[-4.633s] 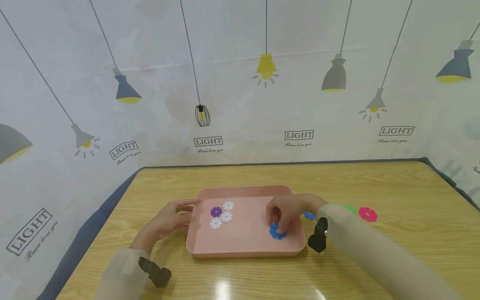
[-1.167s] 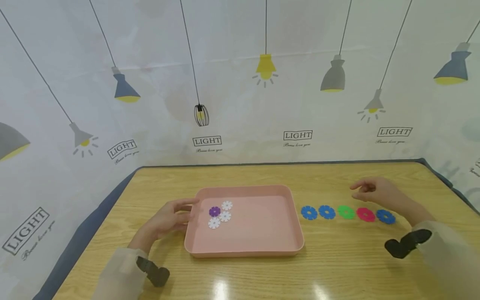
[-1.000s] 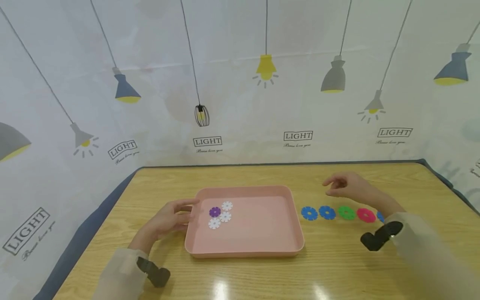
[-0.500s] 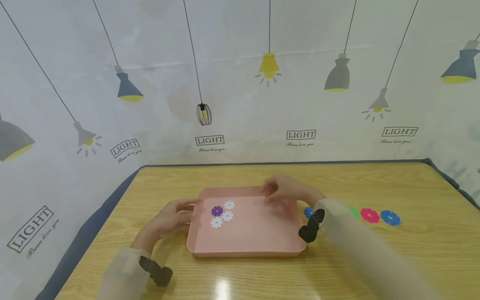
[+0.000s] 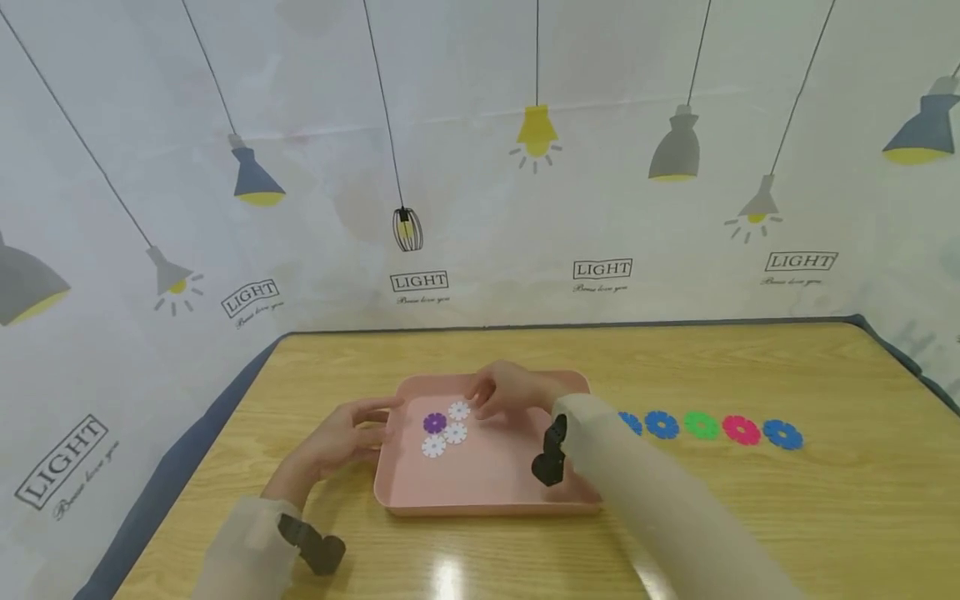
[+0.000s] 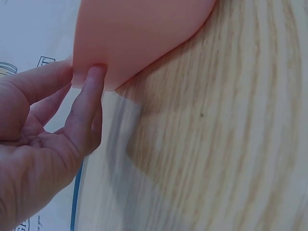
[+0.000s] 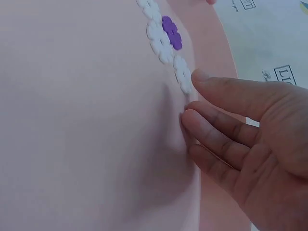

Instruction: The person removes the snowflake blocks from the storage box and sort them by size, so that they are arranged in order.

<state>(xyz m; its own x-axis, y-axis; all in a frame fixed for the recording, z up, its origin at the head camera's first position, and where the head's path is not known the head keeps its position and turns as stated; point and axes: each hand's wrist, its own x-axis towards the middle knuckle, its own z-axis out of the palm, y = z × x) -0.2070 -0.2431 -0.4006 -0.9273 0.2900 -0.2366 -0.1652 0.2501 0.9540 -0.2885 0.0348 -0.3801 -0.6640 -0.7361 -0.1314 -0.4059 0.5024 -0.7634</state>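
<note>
My left hand (image 5: 347,437) touches the outside of the pink tray's (image 5: 480,507) left wall with its fingertips. In the left wrist view its thumb (image 6: 96,74) lies against the wall near a corner. Inside the tray, at the left, lie three white notched interlocking discs (image 5: 433,446) and one purple disc (image 5: 434,423). My right hand (image 5: 513,388) reaches over the tray just right of the upper white disc (image 5: 459,410). In the right wrist view the thumb is beside a white disc (image 7: 182,74); the other fingers are relaxed near the tray floor, with nothing between them.
Right of the tray, a row of discs lies on the wooden table (image 5: 480,554): a partly hidden blue one (image 5: 632,423), another blue disc (image 5: 662,425), a green disc (image 5: 702,426), a pink disc (image 5: 742,430) and a blue disc (image 5: 782,434). A lamp-printed backdrop (image 5: 480,208) stands behind.
A blue disc left the tray and lies at the row's right end. My right hand then came back leftward over the tray to the white discs. The left hand stays at the tray wall.
</note>
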